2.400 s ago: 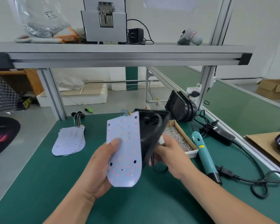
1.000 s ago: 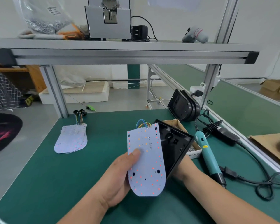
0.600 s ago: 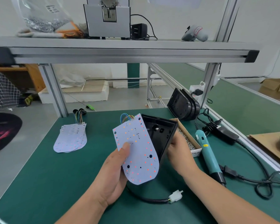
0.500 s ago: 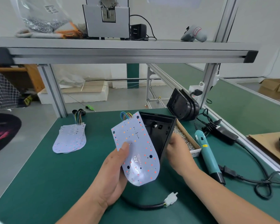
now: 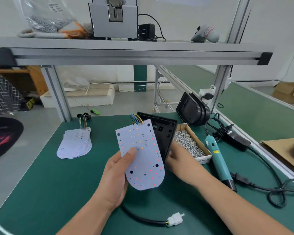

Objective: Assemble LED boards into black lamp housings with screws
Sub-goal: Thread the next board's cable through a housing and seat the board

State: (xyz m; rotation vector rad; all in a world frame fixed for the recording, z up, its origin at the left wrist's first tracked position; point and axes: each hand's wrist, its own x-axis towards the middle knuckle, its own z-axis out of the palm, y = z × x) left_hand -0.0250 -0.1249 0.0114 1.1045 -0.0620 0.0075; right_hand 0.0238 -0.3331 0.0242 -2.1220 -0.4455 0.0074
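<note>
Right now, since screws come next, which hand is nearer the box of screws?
Right. The right hand grips the black housing right beside the box of screws; the left hand holds the LED board farther left, beyond the housing.

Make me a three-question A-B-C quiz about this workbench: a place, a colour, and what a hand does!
1. Which side of the screw box is the teal screwdriver on? A left B right C inside it
2. What colour is the cable's plug? A white B red C yellow
3. What is the left hand doing? A lying empty B making a fist C holding the LED board
Answers: B, it lies past the box's right wall; A, the plug looks white; C, its thumb presses the board.
</note>
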